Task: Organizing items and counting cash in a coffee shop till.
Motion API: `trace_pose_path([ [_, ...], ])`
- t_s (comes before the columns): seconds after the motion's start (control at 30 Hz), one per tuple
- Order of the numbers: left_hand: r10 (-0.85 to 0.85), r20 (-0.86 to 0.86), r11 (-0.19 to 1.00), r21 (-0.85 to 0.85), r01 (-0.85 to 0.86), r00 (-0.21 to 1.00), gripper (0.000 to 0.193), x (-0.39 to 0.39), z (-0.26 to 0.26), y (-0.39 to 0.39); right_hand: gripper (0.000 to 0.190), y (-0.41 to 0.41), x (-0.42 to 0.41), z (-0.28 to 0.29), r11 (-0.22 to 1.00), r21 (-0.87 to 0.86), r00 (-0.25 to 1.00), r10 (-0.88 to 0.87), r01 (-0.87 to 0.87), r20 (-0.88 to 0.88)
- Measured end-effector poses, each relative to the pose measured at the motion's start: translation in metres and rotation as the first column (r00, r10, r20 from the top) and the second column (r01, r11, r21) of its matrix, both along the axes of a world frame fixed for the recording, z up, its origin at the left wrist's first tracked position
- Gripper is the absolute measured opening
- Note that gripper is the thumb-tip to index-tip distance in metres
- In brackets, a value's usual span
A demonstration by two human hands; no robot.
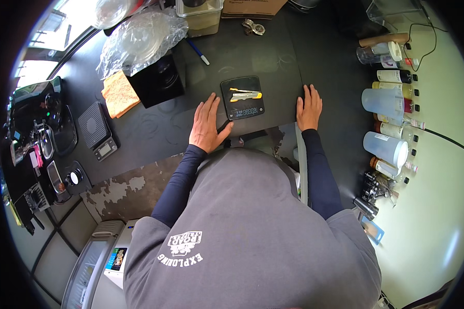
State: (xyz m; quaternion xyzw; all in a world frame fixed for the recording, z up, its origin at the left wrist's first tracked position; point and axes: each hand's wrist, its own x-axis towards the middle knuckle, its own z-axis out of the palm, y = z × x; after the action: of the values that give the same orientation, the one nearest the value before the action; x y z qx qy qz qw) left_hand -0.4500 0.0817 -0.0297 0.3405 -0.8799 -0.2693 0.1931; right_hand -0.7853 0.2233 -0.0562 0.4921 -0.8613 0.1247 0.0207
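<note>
A black digital scale (242, 110) lies on the dark countertop (158, 127) in front of me, its display lit. On its platform rest utility knives (246, 95) with yellow and silver parts, lying close together; how many I cannot tell. My left hand (208, 125) lies palm down just left of the scale, thumb and fingers apart, near its edge but holding nothing. Further off on the right, my right hand (309, 108) lies flat by the counter's front edge, thumb apart from the fingers, and nothing is in it.
Left of centre stand a black box (158, 83), a folded orange cloth (120, 94) and a second scale (100, 131). Behind lie a blue marker (197, 51) and a wristwatch (258, 29). Bottles and plastic pitchers (384, 148) line the right side; plastic-wrapped lids (143, 38) sit at the back left.
</note>
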Motion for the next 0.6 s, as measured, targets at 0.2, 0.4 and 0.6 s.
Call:
trace_pose_path([
  [0.2,-0.007,0.041,1.0,-0.002,0.008,0.999,0.083,-0.002,0.0,0.001,0.049,-0.003,0.011,-0.004,0.995,-0.021,0.995,-0.102,0.102,0.002],
  [0.4,-0.018,0.055,1.0,0.004,0.017,0.998,0.084,-0.003,0.003,0.001,0.049,-0.003,0.013,-0.002,0.992,-0.039,0.993,-0.118,0.118,0.016],
  [0.6,-0.007,0.046,1.0,-0.003,0.008,0.999,0.083,-0.003,0.001,0.001,0.049,-0.004,0.013,-0.001,0.991,-0.031,0.992,-0.129,0.129,0.005],
])
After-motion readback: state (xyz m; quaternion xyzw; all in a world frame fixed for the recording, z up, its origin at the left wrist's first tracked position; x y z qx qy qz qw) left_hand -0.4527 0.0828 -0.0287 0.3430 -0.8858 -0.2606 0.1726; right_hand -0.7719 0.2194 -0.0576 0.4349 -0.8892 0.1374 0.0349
